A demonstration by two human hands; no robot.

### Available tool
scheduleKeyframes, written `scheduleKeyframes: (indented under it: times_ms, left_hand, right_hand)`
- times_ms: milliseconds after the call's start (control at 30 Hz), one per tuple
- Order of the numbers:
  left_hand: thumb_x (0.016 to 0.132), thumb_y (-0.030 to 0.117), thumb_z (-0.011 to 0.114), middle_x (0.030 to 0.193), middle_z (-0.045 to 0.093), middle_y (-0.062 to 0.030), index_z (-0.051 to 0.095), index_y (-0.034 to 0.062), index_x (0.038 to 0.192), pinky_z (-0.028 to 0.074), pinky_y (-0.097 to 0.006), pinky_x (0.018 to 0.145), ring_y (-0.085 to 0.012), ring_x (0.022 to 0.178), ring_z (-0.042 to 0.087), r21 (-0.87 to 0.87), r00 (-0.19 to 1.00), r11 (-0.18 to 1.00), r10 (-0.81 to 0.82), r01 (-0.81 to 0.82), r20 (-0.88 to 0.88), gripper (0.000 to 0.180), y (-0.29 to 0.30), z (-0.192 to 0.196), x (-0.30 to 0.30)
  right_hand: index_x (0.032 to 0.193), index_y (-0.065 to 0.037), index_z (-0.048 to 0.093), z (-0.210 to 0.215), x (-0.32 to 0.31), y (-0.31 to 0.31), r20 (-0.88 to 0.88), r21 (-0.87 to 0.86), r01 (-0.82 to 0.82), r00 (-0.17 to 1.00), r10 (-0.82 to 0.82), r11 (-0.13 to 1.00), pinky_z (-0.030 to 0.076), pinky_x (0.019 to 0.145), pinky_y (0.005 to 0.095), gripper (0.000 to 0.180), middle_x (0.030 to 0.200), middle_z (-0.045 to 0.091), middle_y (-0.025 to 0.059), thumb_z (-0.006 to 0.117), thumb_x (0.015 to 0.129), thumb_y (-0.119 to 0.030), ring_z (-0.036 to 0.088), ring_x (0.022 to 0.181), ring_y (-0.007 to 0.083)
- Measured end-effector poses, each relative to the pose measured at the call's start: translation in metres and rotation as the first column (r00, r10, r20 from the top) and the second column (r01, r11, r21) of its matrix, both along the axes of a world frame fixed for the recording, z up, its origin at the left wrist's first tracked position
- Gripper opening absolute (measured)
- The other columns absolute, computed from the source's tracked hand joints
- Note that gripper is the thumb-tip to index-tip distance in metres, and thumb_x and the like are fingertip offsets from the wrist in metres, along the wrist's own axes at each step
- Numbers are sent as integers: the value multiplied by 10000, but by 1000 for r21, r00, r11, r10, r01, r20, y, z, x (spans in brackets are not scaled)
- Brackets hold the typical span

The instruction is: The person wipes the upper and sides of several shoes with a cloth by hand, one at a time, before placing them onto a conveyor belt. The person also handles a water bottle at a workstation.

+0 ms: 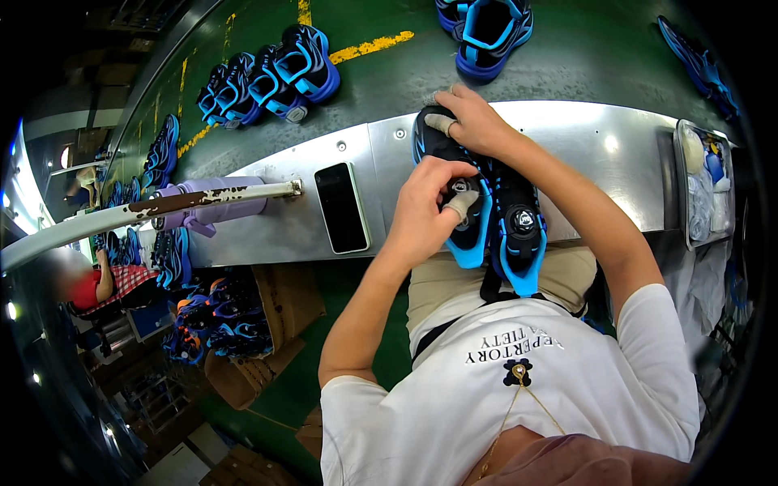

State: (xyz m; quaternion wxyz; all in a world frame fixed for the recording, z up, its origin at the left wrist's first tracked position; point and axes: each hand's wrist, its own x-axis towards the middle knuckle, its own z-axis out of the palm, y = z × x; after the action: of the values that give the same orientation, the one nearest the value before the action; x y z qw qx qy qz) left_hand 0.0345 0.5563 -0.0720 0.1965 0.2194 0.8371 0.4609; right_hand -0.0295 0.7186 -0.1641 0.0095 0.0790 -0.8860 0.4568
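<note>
The black-and-blue shoe [474, 194] lies on the metal ledge [600, 154], its heel overhanging the lap. The left hand [425, 206] pinches the dial closure; the right hand [474, 121] clamps the toe. Judged light, flexible (grip the firmer sole edge and heel).

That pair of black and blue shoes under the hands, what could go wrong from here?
The shoes jut past the metal shelf edge over the lap, so they might slip off if the left hand or right hand eases. The phone lies close beside the left hand; an elbow swing could knock it.
</note>
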Motion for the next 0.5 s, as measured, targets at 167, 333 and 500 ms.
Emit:
scheduleKeyframes:
  times_ms: [167,333,500]
  left_hand:
    - [771,50,685,947,568,-25,596,69,1157,402,-248,712,-134,791,459,-31,998,999,43,-44,-37,396,4,0,4]
    - [755,106,735,972,566,-26,570,43,1151,402,-251,752,-141,830,464,95,996,995,-24,15,88,433,0,-3,-2]
    - [778,93,715,1038,607,-39,558,48,1204,404,-240,756,-124,860,476,-98,991,988,113,-120,-73,457,7,-11,2]
  right_hand:
    - [1140,-77,604,-4,1,5,-52,13,-5,999,6,1000,436,812,433,369,955,551,195,644,846,-297,534,943,374]
    - [1154,-18,566,-1,2,8,-40,23,-31,999,31,999,432,816,425,402,998,536,201,650,848,-264,524,941,375]
    - [1158,-13,564,-3,3,12,-29,27,-23,999,24,999,439,818,414,409,1009,541,196,657,843,-256,534,946,373]
